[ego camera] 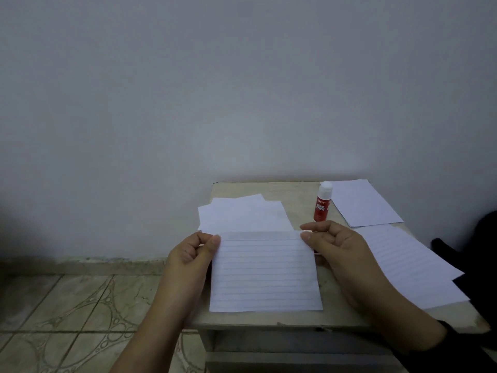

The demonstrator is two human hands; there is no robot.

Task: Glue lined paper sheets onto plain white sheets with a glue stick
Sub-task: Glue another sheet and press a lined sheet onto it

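I hold a lined paper sheet (pixel 265 273) above the front of the small table (pixel 269 188). My left hand (pixel 192 251) pinches its upper left corner between thumb and fingers. My right hand (pixel 333 243) pinches its upper right corner. Behind the sheet lies a loose pile of plain white sheets (pixel 242 214). A red glue stick (pixel 321 201) with a white cap stands upright at the back, just beyond my right hand. More lined sheets (pixel 411 265) lie at the right, and a plain white sheet (pixel 363 203) rests at the back right.
The table stands against a pale wall (pixel 242 90). Patterned floor tiles (pixel 67 313) spread out to the left, below the table's left edge. A dark object (pixel 478 238) sits at the far right beside the table.
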